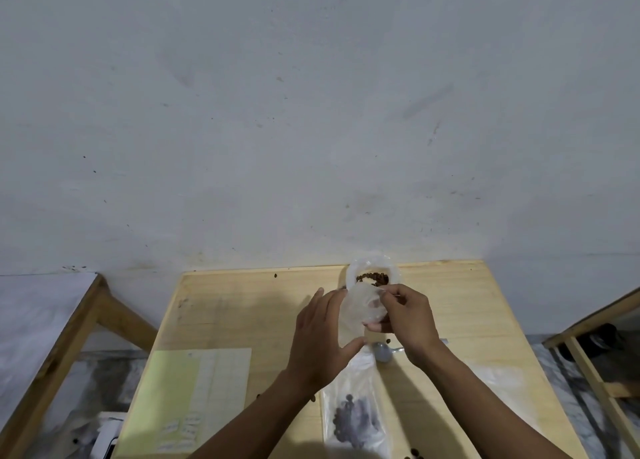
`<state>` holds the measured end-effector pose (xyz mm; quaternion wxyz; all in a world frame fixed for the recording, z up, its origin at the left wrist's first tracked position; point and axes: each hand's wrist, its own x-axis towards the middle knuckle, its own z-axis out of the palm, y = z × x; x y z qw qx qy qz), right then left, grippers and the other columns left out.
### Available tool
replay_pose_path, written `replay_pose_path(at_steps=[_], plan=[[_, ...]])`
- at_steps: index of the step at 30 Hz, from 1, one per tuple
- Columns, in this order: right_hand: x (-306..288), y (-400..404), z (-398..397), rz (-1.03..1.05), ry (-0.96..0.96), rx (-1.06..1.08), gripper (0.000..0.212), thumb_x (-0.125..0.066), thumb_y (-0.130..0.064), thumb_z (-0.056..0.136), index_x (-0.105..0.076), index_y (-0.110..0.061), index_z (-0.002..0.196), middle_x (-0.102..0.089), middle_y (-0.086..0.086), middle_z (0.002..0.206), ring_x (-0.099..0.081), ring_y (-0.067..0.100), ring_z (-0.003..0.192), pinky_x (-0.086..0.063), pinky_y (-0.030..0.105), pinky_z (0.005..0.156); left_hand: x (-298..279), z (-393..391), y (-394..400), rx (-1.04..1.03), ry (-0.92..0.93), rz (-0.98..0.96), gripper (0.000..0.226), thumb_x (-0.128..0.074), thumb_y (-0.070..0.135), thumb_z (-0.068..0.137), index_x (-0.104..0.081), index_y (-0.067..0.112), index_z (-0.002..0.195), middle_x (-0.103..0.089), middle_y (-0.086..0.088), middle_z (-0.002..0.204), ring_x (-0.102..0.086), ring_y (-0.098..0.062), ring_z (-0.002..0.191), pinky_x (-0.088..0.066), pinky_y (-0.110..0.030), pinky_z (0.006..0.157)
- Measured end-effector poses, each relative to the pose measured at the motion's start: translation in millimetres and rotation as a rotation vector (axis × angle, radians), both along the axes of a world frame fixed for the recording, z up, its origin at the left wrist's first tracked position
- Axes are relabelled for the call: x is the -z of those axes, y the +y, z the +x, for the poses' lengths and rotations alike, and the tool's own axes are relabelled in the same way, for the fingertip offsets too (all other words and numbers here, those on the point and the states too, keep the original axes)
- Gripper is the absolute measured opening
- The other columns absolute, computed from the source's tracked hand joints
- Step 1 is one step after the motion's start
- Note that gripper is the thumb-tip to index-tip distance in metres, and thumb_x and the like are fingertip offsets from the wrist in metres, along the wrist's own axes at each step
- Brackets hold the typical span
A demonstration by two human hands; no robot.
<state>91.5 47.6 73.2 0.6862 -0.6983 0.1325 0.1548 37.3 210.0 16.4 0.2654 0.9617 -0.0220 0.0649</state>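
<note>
Above the wooden table (242,306) both my hands hold a small clear plastic bag (360,308). My left hand (320,337) grips its left side, thumb under the lower edge. My right hand (407,316) pinches its upper right edge. Behind them, near the table's far edge, stands an open plastic bag of brown beans (374,276). A second clear bag with dark beans (353,413) lies flat on the table near me, between my forearms. A metal spoon (382,351) lies just beyond it.
A yellow-green sheet with labels (194,396) lies on the table's near left. Loose beans (414,453) are scattered at the front edge, and one (275,275) at the back. Wooden frames stand left (69,337) and right (588,354). A wall rises behind.
</note>
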Motion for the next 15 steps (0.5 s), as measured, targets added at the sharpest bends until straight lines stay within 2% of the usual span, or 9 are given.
replay_pose_path(at_steps=[2, 4, 7, 9, 11, 13, 15], plan=[[1, -3, 1, 0.016, 0.038, -0.023, 0.017, -0.051, -0.003, 0.098, -0.068, -0.002, 0.095, -0.066, 0.016, 0.085, -0.071, 0.035, 0.061, -0.060, 0.036, 0.058, 1, -3, -2, -0.001, -0.016, -0.036, 0.070, -0.057, 0.054, 0.082, -0.038, 0.025, 0.142, -0.048, 0.010, 0.139, -0.040, -0.016, 0.136, -0.037, -0.039, 0.110], [3, -7, 3, 0.005, 0.075, -0.058, 0.016, -0.051, -0.005, 0.098, -0.067, -0.001, 0.097, -0.067, 0.018, 0.088, -0.071, 0.034, 0.059, -0.060, 0.034, 0.057, 3, -6, -3, -0.014, -0.042, -0.060, 0.065, -0.059, 0.050, 0.081, -0.042, 0.024, 0.138, -0.053, 0.008, 0.132, -0.048, -0.017, 0.128, -0.041, -0.040, 0.107], [5, -12, 6, 0.025, 0.123, -0.068, 0.014, -0.052, -0.005, 0.098, -0.065, 0.002, 0.097, -0.067, 0.022, 0.091, -0.071, 0.036, 0.061, -0.062, 0.038, 0.061, 0, -7, -4, -0.012, -0.085, -0.064, 0.069, -0.061, 0.057, 0.079, -0.045, 0.023, 0.137, -0.054, 0.010, 0.129, -0.050, -0.013, 0.123, -0.043, -0.037, 0.104], [6, -12, 6, 0.032, 0.146, -0.069, 0.014, -0.053, -0.006, 0.098, -0.064, 0.000, 0.094, -0.068, 0.021, 0.089, -0.072, 0.039, 0.064, -0.062, 0.046, 0.073, -5, -6, -7, 0.003, -0.079, -0.053, 0.082, -0.064, 0.068, 0.072, -0.045, 0.022, 0.137, -0.054, 0.013, 0.128, -0.048, -0.008, 0.120, -0.040, -0.028, 0.102], [6, -10, 6, 0.035, 0.159, -0.079, 0.014, -0.052, -0.007, 0.099, -0.064, -0.001, 0.094, -0.070, 0.016, 0.083, -0.073, 0.040, 0.068, -0.059, 0.050, 0.081, -8, -6, -10, -0.004, -0.045, -0.043, 0.089, -0.065, 0.072, 0.067, -0.043, 0.022, 0.138, -0.052, 0.015, 0.130, -0.047, -0.007, 0.121, -0.040, -0.028, 0.100], [5, -8, 7, 0.041, 0.165, -0.097, 0.014, -0.050, -0.007, 0.099, -0.063, -0.002, 0.095, -0.070, 0.013, 0.082, -0.073, 0.040, 0.070, -0.059, 0.049, 0.082, -5, -6, -12, -0.039, -0.036, -0.049, 0.084, -0.064, 0.065, 0.071, -0.041, 0.022, 0.139, -0.050, 0.014, 0.133, -0.047, -0.009, 0.124, -0.042, -0.034, 0.102], [5, -8, 9, 0.060, 0.162, -0.114, 0.015, -0.051, -0.005, 0.098, -0.064, 0.000, 0.094, -0.070, 0.013, 0.082, -0.073, 0.037, 0.068, -0.062, 0.042, 0.075, -3, -7, -12, -0.070, -0.054, -0.062, 0.072, -0.063, 0.052, 0.075, -0.043, 0.021, 0.136, -0.052, 0.011, 0.131, -0.050, -0.011, 0.121, -0.045, -0.038, 0.099]])
